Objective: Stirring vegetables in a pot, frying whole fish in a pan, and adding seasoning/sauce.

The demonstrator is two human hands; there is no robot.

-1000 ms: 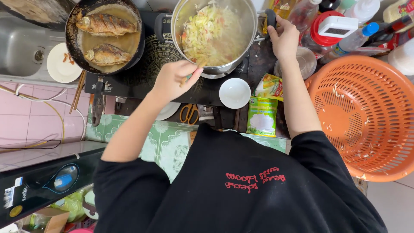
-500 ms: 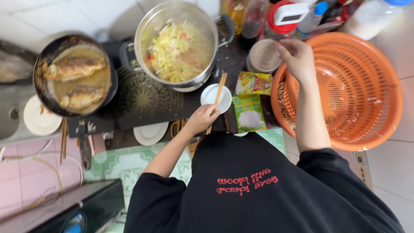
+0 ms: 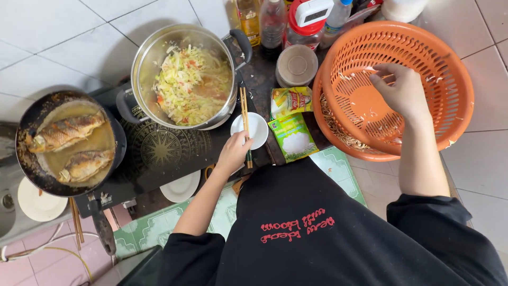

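My left hand (image 3: pixel 233 152) grips a pair of wooden chopsticks (image 3: pixel 245 117) that lie across a small white bowl (image 3: pixel 256 128), just in front of a steel pot (image 3: pixel 142 69) full of shredded cabbage and vegetables (image 3: pixel 191 83). My right hand (image 3: pixel 403 92) reaches into an orange plastic colander (image 3: pixel 450 69) on the right, fingers bent over scraps at its bottom. It holds nothing that I can make out. Two yellow-green seasoning packets (image 3: pixel 292 124) lie between the bowl and the colander.
A black pan (image 3: pixel 32 180) with two fried fish (image 3: pixel 66 145) sits at the left on a dark cooktop (image 3: pixel 159 151). Bottles (image 3: pixel 272 21), a lidded tub (image 3: pixel 296 64) and a red-capped jar stand at the back. White dishes (image 3: pixel 181 188) lie near the front edge.
My left hand came away from the pot with the chopsticks and rests them across the small bowl. My right hand left the pot's handle and moved right into the colander.
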